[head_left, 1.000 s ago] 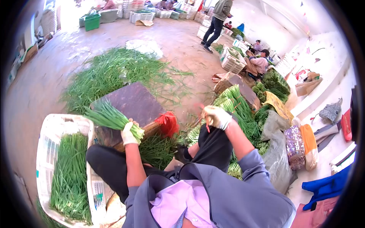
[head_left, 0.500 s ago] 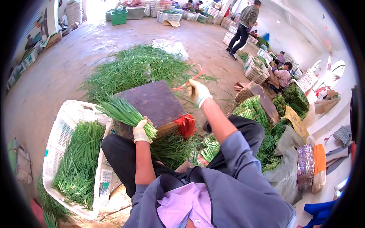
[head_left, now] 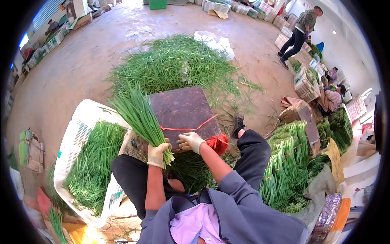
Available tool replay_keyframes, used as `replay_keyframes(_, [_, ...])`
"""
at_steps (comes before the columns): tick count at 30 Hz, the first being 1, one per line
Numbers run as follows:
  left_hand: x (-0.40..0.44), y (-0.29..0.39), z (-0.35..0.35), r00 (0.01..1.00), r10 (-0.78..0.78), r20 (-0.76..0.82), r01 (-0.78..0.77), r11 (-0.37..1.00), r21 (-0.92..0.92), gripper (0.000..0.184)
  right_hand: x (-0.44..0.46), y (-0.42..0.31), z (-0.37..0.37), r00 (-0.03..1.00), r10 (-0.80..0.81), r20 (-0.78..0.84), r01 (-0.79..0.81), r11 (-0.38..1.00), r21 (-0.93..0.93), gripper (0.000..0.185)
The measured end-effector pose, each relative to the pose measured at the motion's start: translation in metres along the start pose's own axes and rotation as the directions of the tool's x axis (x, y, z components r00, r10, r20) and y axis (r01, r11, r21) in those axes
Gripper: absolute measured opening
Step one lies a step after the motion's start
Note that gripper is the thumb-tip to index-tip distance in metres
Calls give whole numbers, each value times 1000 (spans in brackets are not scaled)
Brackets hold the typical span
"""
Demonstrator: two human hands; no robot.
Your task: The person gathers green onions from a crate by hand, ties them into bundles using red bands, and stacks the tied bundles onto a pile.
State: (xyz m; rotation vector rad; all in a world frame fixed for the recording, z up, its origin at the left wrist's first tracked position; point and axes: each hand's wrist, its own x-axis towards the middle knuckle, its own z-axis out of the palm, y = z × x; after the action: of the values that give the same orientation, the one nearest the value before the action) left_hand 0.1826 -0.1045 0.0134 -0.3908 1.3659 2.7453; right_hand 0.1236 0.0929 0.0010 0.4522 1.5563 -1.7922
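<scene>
My left hand (head_left: 157,153), in a pale glove, is closed around the lower stems of a bunch of long green chives (head_left: 142,118). The leaves slant up and left, over the crate's corner and beside a dark board (head_left: 180,107). Just right of the stems is my gloved right hand (head_left: 190,142), its fingers curled toward the bunch. A thin red tie strip (head_left: 191,129) stretches from beside the bunch across the board, just above that hand. Whether the fingers grip part of the strip is hidden. More red strips (head_left: 218,143) hang in a tuft at the board's right corner.
At left stands a white crate (head_left: 61,162) of loose chives. A chive heap (head_left: 170,65) covers the floor beyond the board. Tied bundles (head_left: 284,162) are stacked to my right. A person (head_left: 300,34) is on foot at upper right; others sit along the wall.
My right hand has come down and left from beyond the board, beside the bunch. The red strip now lies across the board. The bunch is more upright, and the view has shifted.
</scene>
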Motion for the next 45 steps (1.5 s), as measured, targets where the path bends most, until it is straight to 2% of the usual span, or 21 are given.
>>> replay_keyframes(3, [22,-9,27,999,-47,-7,48,988,147,39,-6,-12,-26,995,-92,50,85,988,130,56])
replay_keyframes(5, [43,-25,46,999,-38,18,29,937,349,42,-8,-24,-25,940,-339,39,338,941,29,65])
replay_keyframes(7, [64,-56,71,981,162,108,-194,858,476,53,15,-25,-20,698,-716,-34,693,686,-224,74])
replay_keyframes(9, [72,-63,97,997,-63,-54,82,822,564,54,-5,-58,-3,760,-628,-169,503,733,-458,75])
replay_keyframes(11, [80,-65,112,860,-423,-284,509,701,499,88,38,-41,-10,680,-662,-315,422,704,-571,72])
replay_keyframes(13, [94,-93,90,818,-505,-274,575,722,385,89,44,-38,-16,718,-620,-315,358,718,-597,73])
replay_keyframes(14, [85,-103,80,983,-179,-42,126,493,861,74,62,-28,-28,694,-644,-322,186,593,-784,71])
replay_keyframes(15, [56,-53,86,958,-276,76,4,277,961,75,70,-22,-32,681,-647,-342,64,518,-853,71])
replay_keyframes(17, [22,-37,63,972,115,204,-226,242,944,79,86,3,-37,597,-740,-311,-14,378,-926,84])
replay_keyframes(19, [-15,36,42,954,243,177,-272,445,853,68,77,-2,-19,627,-712,-316,-72,352,-933,93])
replay_keyframes(21, [-47,101,-1,930,365,-42,-239,688,686,51,73,-6,-4,652,-700,-291,-75,322,-944,101])
replay_keyframes(22, [-55,129,-36,840,542,0,-340,527,779,41,68,-12,3,706,-642,-298,-90,336,-938,107])
replay_keyframes(23, [-59,148,-71,808,560,-185,-207,563,800,37,64,-16,7,705,-647,-290,-91,323,-942,107])
replay_keyframes(25, [-55,170,-170,734,582,-351,-151,644,750,39,51,-22,8,717,-659,-227,-41,285,-958,110])
replay_keyframes(27, [-44,189,-243,722,565,-400,114,473,874,54,30,-30,9,682,-688,-248,-73,273,-959,107])
replay_keyframes(30, [-4,190,-293,804,413,-429,388,183,903,82,2,-30,0,444,-894,-63,112,125,-986,90])
replay_keyframes(34, [77,161,-315,897,138,-420,418,44,907,116,-25,-17,-5,416,-906,-82,159,162,-974,82])
replay_keyframes(38, [141,122,-321,872,-32,-489,489,8,872,134,-43,-7,-5,438,-893,-101,245,228,-942,80])
replay_keyframes(39, [150,106,-322,869,-60,-491,494,32,869,133,-44,-5,-6,447,-890,-93,279,237,-931,80])
replay_keyframes(41, [157,91,-306,832,-101,-545,530,-139,836,130,-44,-2,-3,443,-892,-87,253,217,-943,81])
replay_keyframes(45, [156,103,-334,838,-74,-541,545,57,836,85,-35,-15,24,517,-855,-21,275,190,-943,80])
